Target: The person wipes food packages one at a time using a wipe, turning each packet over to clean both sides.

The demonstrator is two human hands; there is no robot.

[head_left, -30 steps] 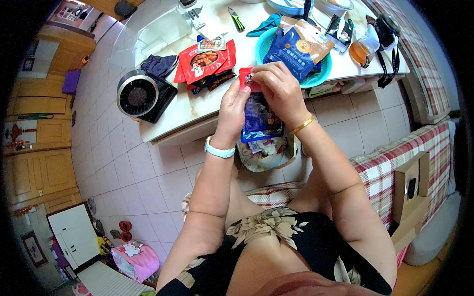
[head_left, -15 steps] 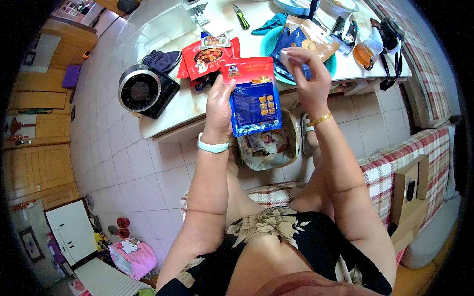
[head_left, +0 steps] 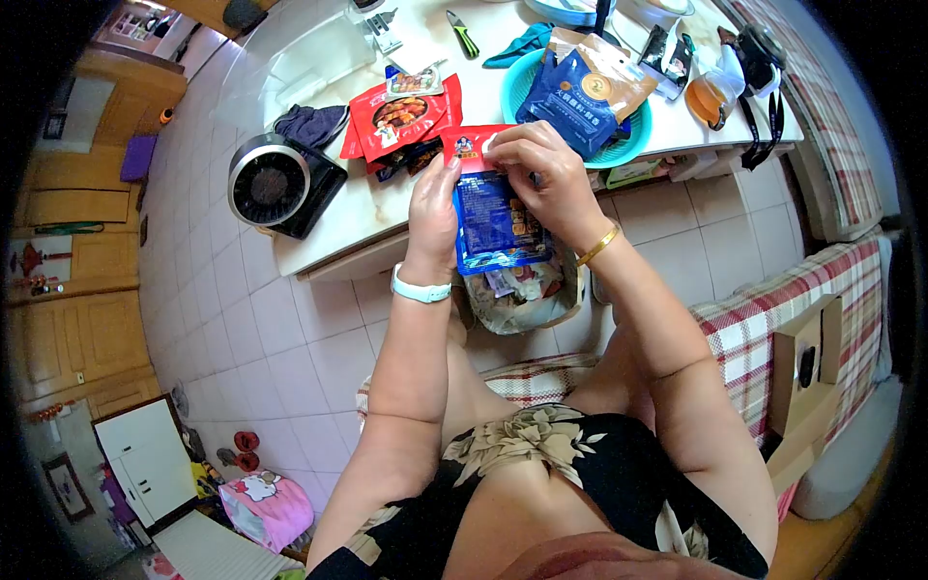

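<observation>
My left hand (head_left: pixel 432 215) grips the left edge of a red and blue food packet (head_left: pixel 490 227), thumb on its printed face. The packet hangs upright in front of the table edge, above the waste bin. My right hand (head_left: pixel 543 172) reaches across the packet's upper part, fingers curled and fingertips against its red band. Whatever those fingertips pinch is hidden. Just behind, a blue and tan pouch (head_left: pixel 580 97) lies in a turquoise basket (head_left: pixel 626 152). Red food packets (head_left: pixel 401 118) lie on the table beyond my left hand.
A waste bin (head_left: pixel 577 307) with wrappers stands below the packet. A black round-faced appliance (head_left: pixel 271 184) sits at the table's left corner, beside a dark cloth (head_left: pixel 311 124). Farther back lie a green-handled knife (head_left: pixel 464 37) and a clear plastic container (head_left: pixel 319 60). A jug of amber liquid (head_left: pixel 710 100) stands at right.
My right hand has come left and down from above the basket onto the packet's upper front. A small white bit at its fingertips is now out of sight. My left hand keeps its hold.
</observation>
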